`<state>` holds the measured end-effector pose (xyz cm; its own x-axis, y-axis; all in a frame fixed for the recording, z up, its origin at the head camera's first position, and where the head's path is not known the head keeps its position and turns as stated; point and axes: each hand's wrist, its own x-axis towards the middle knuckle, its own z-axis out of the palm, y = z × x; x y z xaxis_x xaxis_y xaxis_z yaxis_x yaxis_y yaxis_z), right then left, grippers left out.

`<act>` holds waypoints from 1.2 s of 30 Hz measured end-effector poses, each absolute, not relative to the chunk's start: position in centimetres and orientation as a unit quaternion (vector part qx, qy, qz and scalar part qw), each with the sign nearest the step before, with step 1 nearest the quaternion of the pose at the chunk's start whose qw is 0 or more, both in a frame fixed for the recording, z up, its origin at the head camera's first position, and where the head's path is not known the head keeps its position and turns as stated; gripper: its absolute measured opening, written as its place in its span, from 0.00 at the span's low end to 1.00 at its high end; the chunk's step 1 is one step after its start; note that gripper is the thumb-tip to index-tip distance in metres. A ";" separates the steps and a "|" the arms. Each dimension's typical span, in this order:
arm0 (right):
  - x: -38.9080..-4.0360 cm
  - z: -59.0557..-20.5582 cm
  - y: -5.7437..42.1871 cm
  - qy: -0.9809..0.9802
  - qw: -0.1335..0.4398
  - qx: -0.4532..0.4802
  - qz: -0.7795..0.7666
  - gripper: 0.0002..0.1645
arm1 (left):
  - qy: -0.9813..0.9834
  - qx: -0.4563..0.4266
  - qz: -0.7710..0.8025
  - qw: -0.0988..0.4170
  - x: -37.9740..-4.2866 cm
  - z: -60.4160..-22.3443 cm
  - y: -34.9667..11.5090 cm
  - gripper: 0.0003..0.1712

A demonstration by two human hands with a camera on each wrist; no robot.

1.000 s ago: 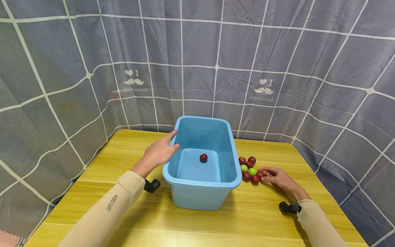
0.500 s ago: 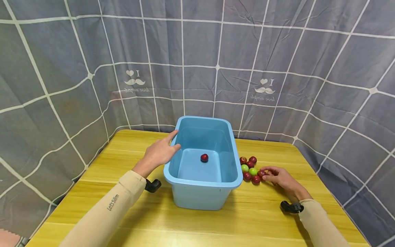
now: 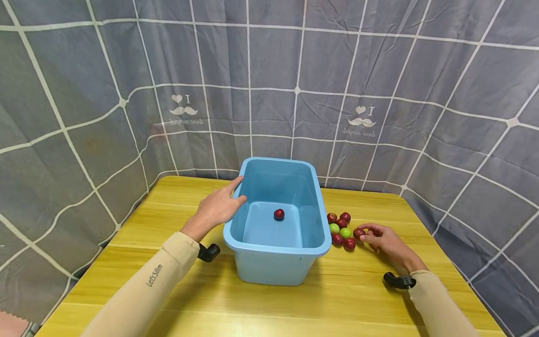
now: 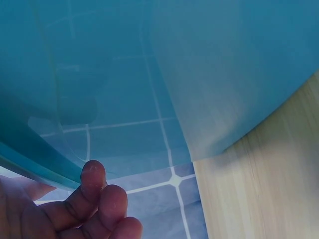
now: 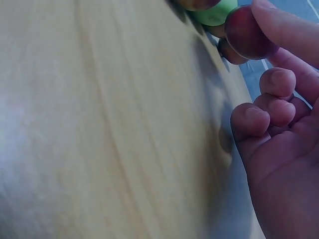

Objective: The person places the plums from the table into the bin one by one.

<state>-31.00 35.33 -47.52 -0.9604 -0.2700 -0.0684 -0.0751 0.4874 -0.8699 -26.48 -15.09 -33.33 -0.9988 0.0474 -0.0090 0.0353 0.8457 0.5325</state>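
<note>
My left hand point(image 3: 215, 207) grips the left rim of a blue plastic tub point(image 3: 273, 271), thumb on the inner side and fingers curled under the rim outside, as the left wrist view shows. Inside the tub, a red plum point(image 3: 279, 214) lies on the bottom. At the right, my right hand point(image 3: 387, 241) pinches a dark red plum point(image 5: 249, 34) between thumb and index finger, its other fingers curled toward the palm. The plum is held close over the table, beside a cluster of red plums point(image 3: 349, 244) and two green fruits point(image 3: 345, 233).
The tub stands on a yellow wood-grain table point(image 3: 177, 290), with the fruit cluster against its right side. A grey curtain point(image 3: 269, 70) with white grid lines hangs behind the table and along both sides. Black wrist cameras point(image 3: 399, 281) sit at both cuffs.
My right hand has drawn the pinched plum slightly right and up, opening a gap from the green fruit. My left hand keeps its place on the tub rim.
</note>
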 end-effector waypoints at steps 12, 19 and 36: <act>-31.6 -45.9 35.3 0.854 0.083 -0.119 -0.500 0.29 | 0.960 0.024 0.279 0.005 -26.6 -33.6 -15.1 0.41; -32.0 -44.3 34.6 0.864 0.067 -0.122 -0.483 0.29 | 0.961 0.025 0.276 0.002 -26.6 -33.8 -15.2 0.41; -32.7 -39.9 32.7 0.868 0.047 -0.149 -0.471 0.25 | 0.961 0.024 0.277 0.009 -26.5 -33.5 -15.2 0.41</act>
